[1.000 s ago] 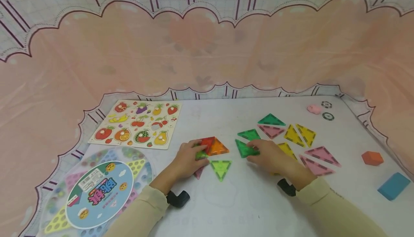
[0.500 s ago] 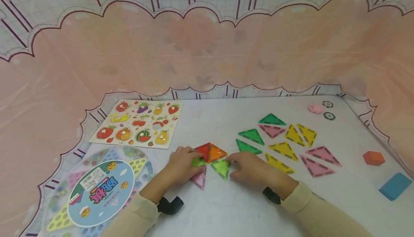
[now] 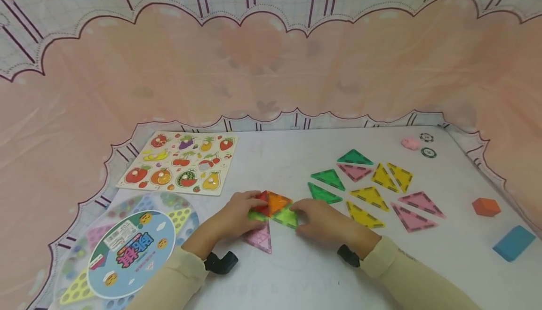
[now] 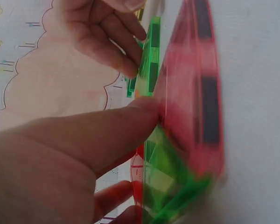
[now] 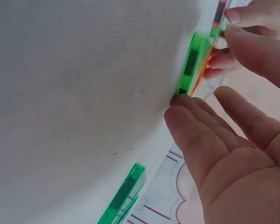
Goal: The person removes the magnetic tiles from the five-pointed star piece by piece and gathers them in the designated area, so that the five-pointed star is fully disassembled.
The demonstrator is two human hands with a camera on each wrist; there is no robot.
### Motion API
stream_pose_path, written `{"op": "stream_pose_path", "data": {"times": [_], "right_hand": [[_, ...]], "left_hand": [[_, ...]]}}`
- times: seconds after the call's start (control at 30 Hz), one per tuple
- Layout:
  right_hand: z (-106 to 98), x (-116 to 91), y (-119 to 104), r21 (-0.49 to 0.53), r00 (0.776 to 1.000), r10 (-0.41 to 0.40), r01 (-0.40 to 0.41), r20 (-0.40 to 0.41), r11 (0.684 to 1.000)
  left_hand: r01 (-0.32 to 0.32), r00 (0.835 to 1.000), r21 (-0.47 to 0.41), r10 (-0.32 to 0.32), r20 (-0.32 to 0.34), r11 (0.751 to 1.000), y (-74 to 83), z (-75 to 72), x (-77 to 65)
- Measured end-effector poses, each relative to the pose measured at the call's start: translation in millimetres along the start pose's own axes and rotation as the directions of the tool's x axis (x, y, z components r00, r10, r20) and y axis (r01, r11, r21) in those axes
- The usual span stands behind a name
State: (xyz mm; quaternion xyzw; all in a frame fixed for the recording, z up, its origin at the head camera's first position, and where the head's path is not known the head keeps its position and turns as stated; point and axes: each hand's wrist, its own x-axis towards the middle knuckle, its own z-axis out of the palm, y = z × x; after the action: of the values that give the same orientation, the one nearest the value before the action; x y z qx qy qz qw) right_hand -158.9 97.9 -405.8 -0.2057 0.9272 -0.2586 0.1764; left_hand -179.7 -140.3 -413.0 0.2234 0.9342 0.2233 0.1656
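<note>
A small cluster of translucent triangular magnetic tiles lies on the white table, made up of a red tile (image 3: 264,209), an orange tile (image 3: 278,202), two light green tiles (image 3: 287,217) and a pink tile (image 3: 261,239). My left hand (image 3: 238,213) grips the cluster's left side, its thumb (image 4: 126,116) by the green and pink tiles and its fingers around the red one, partly hiding them. On the opposite side, my right hand (image 3: 323,221) touches the outer edge of the right light green tile with extended fingertips (image 5: 179,114), its thumb held apart.
Several loose green, yellow (image 3: 370,198) and pink triangular tiles lie to the right. Beyond them are a pink pig figure (image 3: 410,143), two round chips, an orange block (image 3: 486,207) and a blue block (image 3: 514,243). A fruit puzzle board (image 3: 179,162) and a round game board (image 3: 131,253) lie left.
My right hand has come left from the dark green tile to the light green one, which now sits against the orange tile. The cluster has turned and shifted slightly toward me in my left hand.
</note>
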Motion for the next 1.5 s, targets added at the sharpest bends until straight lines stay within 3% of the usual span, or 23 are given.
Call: {"op": "stream_pose_path", "data": {"times": [0.27,0.57,0.93,1.27,1.5], "right_hand": [[-0.2,24.5,-7.2,0.004,1.0,-0.006,0.006,0.016,1.0],[0.3,38.5,-11.2,0.003,0.999,-0.014,0.014,0.045,1.0],[-6.5,51.4,-7.9,-0.168,0.993,-0.093,0.104,0.071,0.98],[-26.0,76.7,13.9,-0.309,0.996,-0.087,0.08,-0.009,0.948],[-35.5,93.9,21.5,-0.29,0.996,-0.074,0.059,-0.043,0.955]], "left_hand": [[0.018,1.0,0.053,-0.017,-0.022,0.998,-6.1,-2.3,-8.4],[-0.102,0.995,0.065,0.103,-0.012,0.993,-11.2,1.5,-8.7],[-0.085,0.995,0.14,0.092,-0.04,0.987,-11.4,0.8,-15.0],[-0.062,0.997,0.115,0.067,-0.04,0.991,-8.3,7.4,-16.7],[-0.06,0.997,0.114,0.066,-0.043,0.992,-6.1,7.6,-19.6]]}}
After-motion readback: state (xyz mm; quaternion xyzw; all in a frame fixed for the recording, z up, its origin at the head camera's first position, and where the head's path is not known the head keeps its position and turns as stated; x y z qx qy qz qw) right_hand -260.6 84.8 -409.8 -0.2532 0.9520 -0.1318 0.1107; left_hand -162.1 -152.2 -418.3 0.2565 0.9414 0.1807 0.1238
